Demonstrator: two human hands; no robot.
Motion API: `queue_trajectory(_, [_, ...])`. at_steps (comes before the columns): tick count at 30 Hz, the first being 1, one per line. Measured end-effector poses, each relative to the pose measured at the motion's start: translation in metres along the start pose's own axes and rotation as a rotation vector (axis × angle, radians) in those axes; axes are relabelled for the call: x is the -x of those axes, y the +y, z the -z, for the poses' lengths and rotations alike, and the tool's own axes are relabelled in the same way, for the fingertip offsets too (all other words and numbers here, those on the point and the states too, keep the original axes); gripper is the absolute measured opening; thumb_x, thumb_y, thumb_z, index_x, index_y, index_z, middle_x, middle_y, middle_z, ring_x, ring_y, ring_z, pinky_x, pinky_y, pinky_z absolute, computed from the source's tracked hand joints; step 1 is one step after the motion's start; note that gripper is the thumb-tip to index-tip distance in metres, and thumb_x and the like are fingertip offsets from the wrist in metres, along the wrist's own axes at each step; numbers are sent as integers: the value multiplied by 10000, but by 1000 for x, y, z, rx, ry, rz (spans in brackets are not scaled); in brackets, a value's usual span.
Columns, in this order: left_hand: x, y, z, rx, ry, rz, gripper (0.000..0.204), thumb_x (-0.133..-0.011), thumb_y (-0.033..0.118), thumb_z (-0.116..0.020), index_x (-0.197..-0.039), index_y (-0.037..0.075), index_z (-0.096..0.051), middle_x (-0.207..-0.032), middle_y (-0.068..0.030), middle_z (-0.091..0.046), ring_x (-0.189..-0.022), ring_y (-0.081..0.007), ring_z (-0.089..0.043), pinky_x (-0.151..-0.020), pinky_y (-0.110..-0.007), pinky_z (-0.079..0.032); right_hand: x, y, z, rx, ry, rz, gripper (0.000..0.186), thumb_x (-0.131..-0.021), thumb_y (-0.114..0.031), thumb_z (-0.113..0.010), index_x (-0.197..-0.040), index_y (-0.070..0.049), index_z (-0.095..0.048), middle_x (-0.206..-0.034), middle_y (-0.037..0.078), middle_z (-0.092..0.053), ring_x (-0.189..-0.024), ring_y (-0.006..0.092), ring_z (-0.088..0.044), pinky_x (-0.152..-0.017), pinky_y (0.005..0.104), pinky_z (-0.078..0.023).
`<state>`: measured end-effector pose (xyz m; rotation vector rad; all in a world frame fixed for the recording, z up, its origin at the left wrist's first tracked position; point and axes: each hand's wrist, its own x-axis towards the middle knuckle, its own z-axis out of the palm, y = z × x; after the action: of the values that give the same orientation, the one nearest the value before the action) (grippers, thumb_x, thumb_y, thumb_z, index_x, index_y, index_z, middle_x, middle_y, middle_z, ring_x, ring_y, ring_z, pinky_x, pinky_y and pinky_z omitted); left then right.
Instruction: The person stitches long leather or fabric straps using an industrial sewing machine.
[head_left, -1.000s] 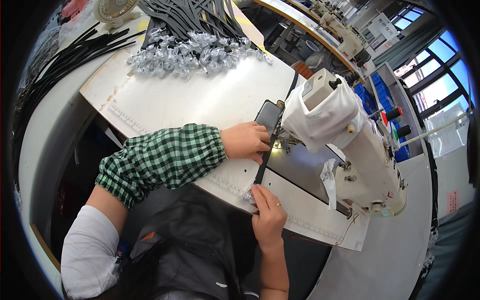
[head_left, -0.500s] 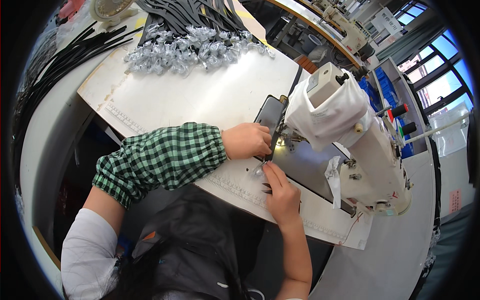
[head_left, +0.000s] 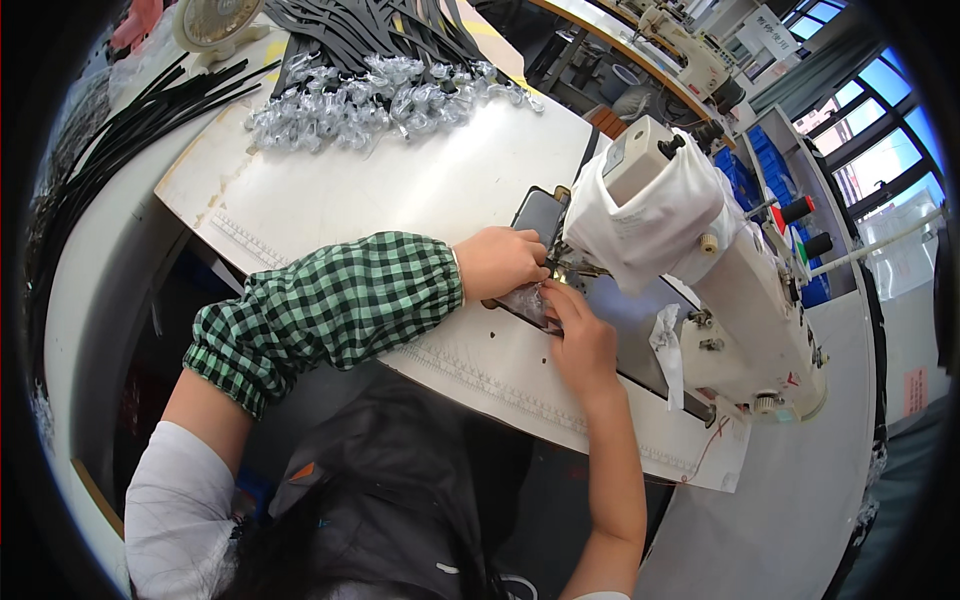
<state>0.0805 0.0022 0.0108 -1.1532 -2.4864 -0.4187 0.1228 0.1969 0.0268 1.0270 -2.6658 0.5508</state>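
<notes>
Both my hands meet at the needle area of a white sewing machine (head_left: 735, 290). My left hand (head_left: 503, 262), below a green-and-black checked sleeve cover, has its fingers closed beside the presser foot; what they pinch is mostly hidden. My right hand (head_left: 584, 345) comes from below, thumb and fingers closed on a clear plastic-wrapped strap end (head_left: 526, 300). This piece lies between the two hands on the machine bed. The fingers hide how it runs under the needle.
On the far table lies a pile of black straps (head_left: 365, 30) with plastic-wrapped ends (head_left: 340, 105). More black strips (head_left: 130, 135) hang at the left. White cloth (head_left: 645, 215) covers the machine head. Thread spools (head_left: 798, 209) and blue bins (head_left: 768, 160) stand to the right.
Both hands have moved slightly away from me, nearer the needle. The plastic-wrapped strap end has moved with them onto the machine bed.
</notes>
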Motion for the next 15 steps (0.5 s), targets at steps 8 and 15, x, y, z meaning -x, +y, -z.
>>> queue_trajectory(8, [-9, 25, 6, 76, -93, 259, 225, -668, 192, -647, -849, 59, -650, -782, -26, -583, -792, -189, -533, -647, -309, -484, 67, 21, 45, 137, 499, -71, 489, -630, 149, -451, -1056, -39, -598, -1070, 122, -532, -743, 168, -567, -551, 247, -470])
queue_trajectory(15, [7, 21, -24, -152, 163, 136, 178, -671, 98, -579, -830, 31, -622, -758, -31, -551, -787, -191, -514, -667, -282, -478, 145, 242, 246, 787, 1187, -760, 377, -921, -229, -381, -1188, 22, -470, -1176, 124, -514, -932, 200, -531, -790, 292, -431])
